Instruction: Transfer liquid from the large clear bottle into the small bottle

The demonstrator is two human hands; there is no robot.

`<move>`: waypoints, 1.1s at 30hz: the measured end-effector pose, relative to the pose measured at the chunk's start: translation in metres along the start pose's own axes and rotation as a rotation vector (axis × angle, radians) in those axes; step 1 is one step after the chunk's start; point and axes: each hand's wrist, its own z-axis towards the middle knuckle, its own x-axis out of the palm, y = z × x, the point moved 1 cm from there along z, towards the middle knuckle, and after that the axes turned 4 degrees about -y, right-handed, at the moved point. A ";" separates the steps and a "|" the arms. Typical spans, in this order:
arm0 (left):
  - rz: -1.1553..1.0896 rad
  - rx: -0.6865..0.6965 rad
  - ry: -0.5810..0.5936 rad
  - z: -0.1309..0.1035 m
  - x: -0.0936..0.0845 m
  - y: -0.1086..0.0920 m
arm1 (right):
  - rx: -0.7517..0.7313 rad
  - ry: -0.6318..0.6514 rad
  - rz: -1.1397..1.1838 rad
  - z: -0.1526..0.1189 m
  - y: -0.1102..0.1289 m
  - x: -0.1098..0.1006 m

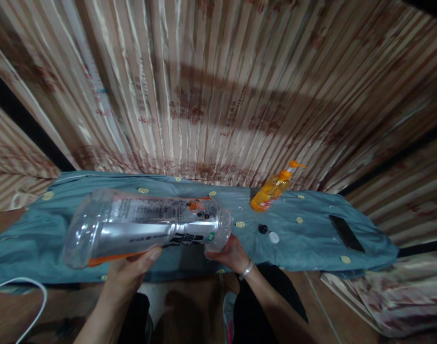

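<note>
A large clear plastic bottle point(132, 229) with a silver and orange label lies sideways in the air above the blue cloth, its base to the left. My left hand point(132, 267) supports it from below near the middle, thumb along the near side. At the bottle's right end, my right hand point(230, 253) is closed around the shoulder or neck; its fingertips are partly hidden. A silver bracelet point(246, 270) circles the right wrist. To the right of the hands, a small black cap point(262, 229) and a white cap point(273, 237) rest on the cloth.
An orange pump bottle point(270, 193) stands on the blue pineapple-print cloth point(311, 248) against the striped curtain point(204, 95). A dark phone point(346, 233) lies at the right. A white cable point(42, 296) loops at lower left. Dark poles flank the surface.
</note>
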 end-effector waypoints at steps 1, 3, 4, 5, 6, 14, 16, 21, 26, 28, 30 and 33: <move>-0.003 0.002 0.000 0.000 0.000 0.000 | -0.002 -0.006 -0.007 0.000 -0.001 0.000; -0.010 0.007 0.003 -0.001 0.001 -0.001 | 0.000 -0.012 -0.010 0.000 -0.001 0.000; -0.011 0.008 0.007 -0.001 0.001 -0.002 | 0.002 -0.009 -0.007 0.000 0.000 0.000; -0.011 0.007 0.010 -0.001 0.001 -0.002 | 0.002 -0.003 -0.004 0.000 0.000 -0.001; -0.011 0.004 0.014 -0.001 0.001 -0.003 | -0.001 0.003 -0.002 0.000 0.001 -0.001; -0.015 -0.006 0.016 -0.001 0.002 -0.003 | 0.020 0.029 0.035 0.000 0.005 -0.003; -0.006 -0.014 0.009 -0.002 0.002 -0.003 | 0.018 0.022 0.022 0.000 0.005 -0.003; -0.010 0.004 0.006 -0.002 0.003 -0.005 | 0.017 0.024 -0.013 0.000 0.005 -0.003; -0.010 0.012 0.006 -0.001 0.002 -0.003 | 0.032 0.010 -0.013 0.001 0.008 -0.003; -0.013 0.015 0.010 0.000 0.001 -0.002 | 0.042 0.011 -0.001 0.001 0.008 -0.003; -0.020 0.009 0.011 -0.001 0.001 -0.002 | 0.041 0.015 0.009 0.001 0.009 -0.003; -0.029 -0.014 0.000 -0.001 0.002 -0.003 | 0.027 0.018 -0.003 0.001 0.009 -0.003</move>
